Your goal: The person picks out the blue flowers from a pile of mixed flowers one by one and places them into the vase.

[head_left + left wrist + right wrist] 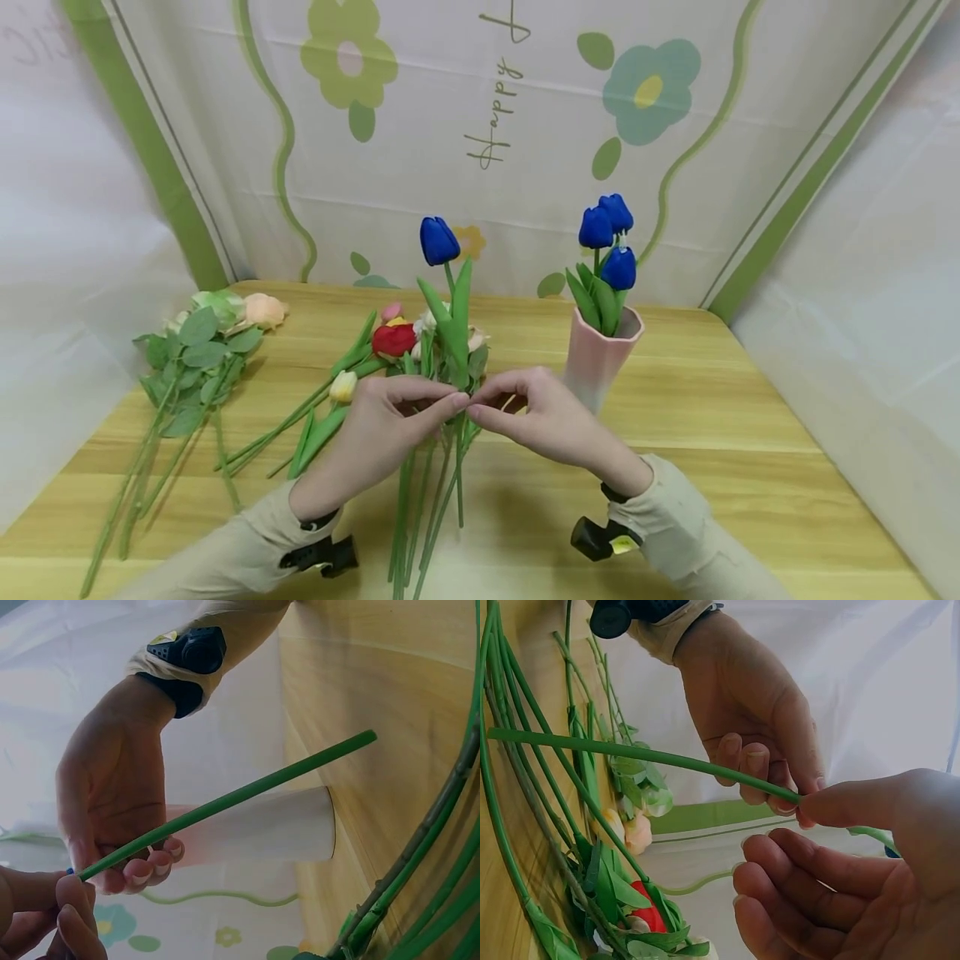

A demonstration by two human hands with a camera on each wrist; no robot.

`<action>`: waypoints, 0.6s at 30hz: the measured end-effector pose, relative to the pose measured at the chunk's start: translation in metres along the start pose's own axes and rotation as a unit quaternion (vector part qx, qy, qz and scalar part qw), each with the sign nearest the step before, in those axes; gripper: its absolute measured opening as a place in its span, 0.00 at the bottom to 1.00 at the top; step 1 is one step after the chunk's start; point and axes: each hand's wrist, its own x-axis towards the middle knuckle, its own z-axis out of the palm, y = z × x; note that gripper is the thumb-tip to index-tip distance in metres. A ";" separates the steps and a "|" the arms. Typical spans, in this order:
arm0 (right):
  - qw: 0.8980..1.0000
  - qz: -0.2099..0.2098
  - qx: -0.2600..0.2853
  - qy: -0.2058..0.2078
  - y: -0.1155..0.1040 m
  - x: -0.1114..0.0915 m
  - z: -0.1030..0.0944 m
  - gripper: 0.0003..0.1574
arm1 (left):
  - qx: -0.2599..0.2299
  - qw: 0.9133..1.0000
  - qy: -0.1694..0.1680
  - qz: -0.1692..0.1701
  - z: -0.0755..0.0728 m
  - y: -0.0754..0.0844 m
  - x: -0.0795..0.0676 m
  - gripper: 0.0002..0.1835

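Note:
A blue tulip [439,242] stands upright between my two hands, its green leaves above the fingers and its bare stem [652,755] running down below them. My left hand [371,433] pinches the stem between thumb and forefinger just under the leaves. Thumb and forefinger of my right hand [543,417] meet at the same spot from the other side and pinch it too. In the left wrist view the lower stem [247,791] ends free in the air. Right of my hands a pink-and-white vase [600,367] holds three blue tulips [619,268].
Behind and below my hands lies a pile of flowers, with a red bloom [393,340] and a yellow tulip [344,387] among green stems. Pale roses [264,310] with leafy stems lie at the table's left. A printed cloth [420,167] hangs behind the wooden table [712,417].

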 end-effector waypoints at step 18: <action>0.999 -0.025 0.030 -0.025 0.006 0.000 0.002 0.09 | 0.031 0.999 0.012 0.041 0.005 -0.002 -0.004 0.05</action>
